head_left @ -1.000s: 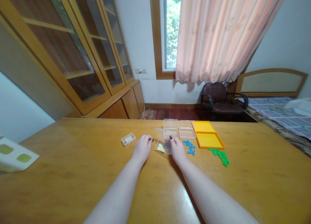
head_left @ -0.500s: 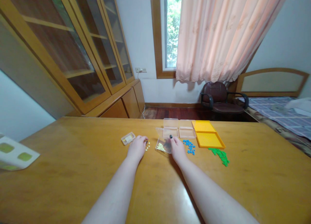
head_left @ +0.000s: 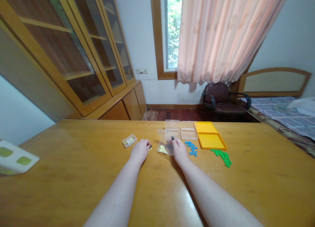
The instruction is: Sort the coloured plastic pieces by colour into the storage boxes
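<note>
Pale yellow pieces (head_left: pixel 162 149) lay heaped at the left end of a clear box (head_left: pixel 168 149), and a few loose pieces (head_left: pixel 150 150) of the same colour were on the table (head_left: pixel 103 174), just left of it. Over these, the left hand (head_left: pixel 140 150) was bent down, its fingertips close together at the loose pieces; whether they pinched one, I could not tell. Half a second earlier that hand was a little further left and more of the loose pieces showed beside it; a second earlier it was nearer the box. It had thus gone back over the loose pieces and now partly hid them, so the work, as I judged it, was centred there and not on the heap in the box.

The right hand (head_left: pixel 180 153) had hardly moved. Its thumb rested at the box's right edge and it seemed clamped on that side, steadying it, though its other fingers were hidden.

Blue pieces (head_left: pixel 192 148) lay just right of this hand, green pieces (head_left: pixel 225 157) further right, near an open yellow box (head_left: pixel 213 141). A small box (head_left: pixel 129 140) sat beyond the left hand.
</note>
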Tool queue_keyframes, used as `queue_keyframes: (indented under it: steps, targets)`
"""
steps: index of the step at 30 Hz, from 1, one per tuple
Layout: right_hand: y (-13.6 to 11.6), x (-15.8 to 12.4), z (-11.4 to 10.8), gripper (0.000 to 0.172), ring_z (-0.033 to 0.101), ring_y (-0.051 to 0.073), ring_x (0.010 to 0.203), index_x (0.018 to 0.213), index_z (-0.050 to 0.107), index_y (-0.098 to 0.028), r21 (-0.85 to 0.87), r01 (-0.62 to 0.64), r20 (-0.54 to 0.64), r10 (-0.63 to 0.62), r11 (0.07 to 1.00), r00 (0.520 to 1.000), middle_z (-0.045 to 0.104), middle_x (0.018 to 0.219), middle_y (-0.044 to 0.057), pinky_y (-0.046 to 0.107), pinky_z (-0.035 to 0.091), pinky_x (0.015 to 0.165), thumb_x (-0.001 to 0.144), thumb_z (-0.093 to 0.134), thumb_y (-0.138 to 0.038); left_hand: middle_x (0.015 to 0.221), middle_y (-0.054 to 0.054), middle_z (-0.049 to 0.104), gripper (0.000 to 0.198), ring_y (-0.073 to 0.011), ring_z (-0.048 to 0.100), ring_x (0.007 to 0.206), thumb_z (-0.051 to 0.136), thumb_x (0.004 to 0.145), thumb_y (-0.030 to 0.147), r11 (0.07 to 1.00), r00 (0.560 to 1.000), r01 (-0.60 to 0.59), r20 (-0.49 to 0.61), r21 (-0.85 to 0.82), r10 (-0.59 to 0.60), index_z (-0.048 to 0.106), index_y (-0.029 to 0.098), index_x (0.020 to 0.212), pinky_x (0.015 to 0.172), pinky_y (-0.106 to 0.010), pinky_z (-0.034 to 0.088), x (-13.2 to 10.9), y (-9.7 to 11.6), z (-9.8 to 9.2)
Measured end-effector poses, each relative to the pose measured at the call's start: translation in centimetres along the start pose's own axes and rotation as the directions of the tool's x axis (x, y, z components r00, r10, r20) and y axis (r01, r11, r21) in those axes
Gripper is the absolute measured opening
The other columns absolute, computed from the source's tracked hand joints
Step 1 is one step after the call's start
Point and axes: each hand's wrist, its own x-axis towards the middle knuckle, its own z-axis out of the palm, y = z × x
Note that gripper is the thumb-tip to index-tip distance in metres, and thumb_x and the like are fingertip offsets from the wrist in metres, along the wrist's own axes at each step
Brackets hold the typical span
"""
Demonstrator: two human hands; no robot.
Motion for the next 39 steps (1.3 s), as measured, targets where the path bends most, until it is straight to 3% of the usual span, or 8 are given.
queue_keyframes:
  steps: [15, 20, 23, 25, 28, 32, 35, 39]
  targets:
    - [0.2, 0.1, 0.0, 0.051, 0.060, 0.021, 0.075, 0.078, 0.065, -0.016, 0.009, 0.008, 0.019, -0.008, 1.000, 1.000, 0.069, 0.081, 0.008, 0.029, 0.041, 0.067, 0.081, 0.040, -0.060, 0.090, -0.007, 0.061, 0.018, -0.0171, 0.058, 0.081, 0.043, 0.088, 0.025, 0.999, 1.000, 0.026, 0.010, 0.043, -0.027, 0.059, 0.017, 0.086, 0.068, -0.026, 0.040, 0.2, 0.4, -0.2]
    - [0.3, 0.2, 0.2, 0.046, 0.060, 0.020, 0.074, 0.078, 0.064, -0.016, 0.016, -0.006, 0.020, 0.006, 1.000, 1.000, 0.068, 0.081, 0.008, 0.028, 0.041, 0.067, 0.081, 0.040, -0.055, 0.094, -0.006, 0.060, 0.019, -0.0166, 0.057, 0.087, 0.039, 0.090, 0.022, 0.974, 0.970, -0.198, -0.163, -0.111, 0.179, 0.057, 0.018, 0.093, 0.078, -0.027, 0.042, -0.9, 2.2, -1.0]
    - [0.2, 0.2, 0.1, 0.044, 0.059, 0.020, 0.074, 0.077, 0.064, -0.017, 0.003, 0.000, 0.011, 0.000, 1.000, 1.000, 0.068, 0.079, 0.008, 0.029, 0.041, 0.067, 0.081, 0.041, -0.053, 0.099, -0.005, 0.061, 0.019, -0.0168, 0.057, 0.092, 0.040, 0.089, 0.020, 0.935, 0.942, -0.323, -0.151, -0.149, 0.301, 0.057, 0.019, 0.098, 0.083, -0.029, 0.043, -1.5, 3.5, -0.6]
    - [0.0, 0.1, 0.1, 0.042, 0.058, 0.020, 0.074, 0.076, 0.064, -0.017, -0.003, 0.002, 0.011, -0.002, 1.000, 1.000, 0.068, 0.078, 0.007, 0.029, 0.041, 0.068, 0.081, 0.041, -0.052, 0.111, -0.006, 0.059, 0.026, -0.0180, 0.056, 0.100, 0.043, 0.087, 0.020, 0.924, 0.934, -0.353, -0.117, -0.145, 0.338, 0.053, 0.020, 0.112, 0.088, -0.030, 0.043, -1.6, 3.7, -0.2]
    - [-0.2, 0.0, -0.1, 0.043, 0.058, 0.020, 0.073, 0.075, 0.063, -0.016, -0.008, -0.001, 0.022, 0.001, 1.000, 1.000, 0.067, 0.077, 0.007, 0.028, 0.040, 0.067, 0.082, 0.039, -0.052, 0.119, -0.008, 0.056, 0.037, -0.0186, 0.055, 0.106, 0.045, 0.086, 0.018, 0.957, 0.961, -0.258, -0.144, -0.136, 0.238, 0.046, 0.019, 0.122, 0.092, -0.031, 0.041, -1.2, 2.8, -0.5]
    - [-0.2, 0.0, -0.2, 0.046, 0.057, 0.019, 0.069, 0.073, 0.063, -0.017, -0.051, -0.013, 0.015, 0.014, 0.999, 1.000, 0.067, 0.074, 0.007, 0.027, 0.038, 0.063, 0.081, 0.039, -0.055, 0.109, -0.008, 0.061, 0.024, -0.0195, 0.056, 0.101, 0.042, 0.087, 0.021, 0.997, 0.981, -0.015, -0.196, -0.080, -0.001, 0.056, 0.018, 0.106, 0.087, -0.030, 0.043, -0.7, 0.4, -2.4]
    - [-0.2, 0.0, -0.2, 0.047, 0.058, 0.020, 0.070, 0.073, 0.064, -0.017, -0.035, -0.015, 0.013, 0.016, 0.999, 1.000, 0.068, 0.075, 0.007, 0.027, 0.038, 0.063, 0.080, 0.040, -0.056, 0.098, -0.006, 0.064, 0.018, -0.0202, 0.059, 0.092, 0.045, 0.085, 0.022, 0.997, 0.993, 0.078, -0.087, 0.019, -0.076, 0.061, 0.019, 0.091, 0.078, -0.029, 0.044, -0.7, -0.6, -3.2]
    - [-0.3, 0.0, -0.1, 0.049, 0.059, 0.020, 0.073, 0.075, 0.064, -0.017, -0.007, -0.017, 0.014, 0.017, 1.000, 1.000, 0.069, 0.078, 0.008, 0.027, 0.039, 0.065, 0.080, 0.039, -0.059, 0.094, -0.006, 0.065, 0.014, -0.0198, 0.059, 0.089, 0.051, 0.081, 0.024, 0.996, 0.998, 0.043, 0.031, 0.082, -0.045, 0.063, 0.021, 0.086, 0.075, -0.028, 0.043, -0.7, -0.4, -2.6]
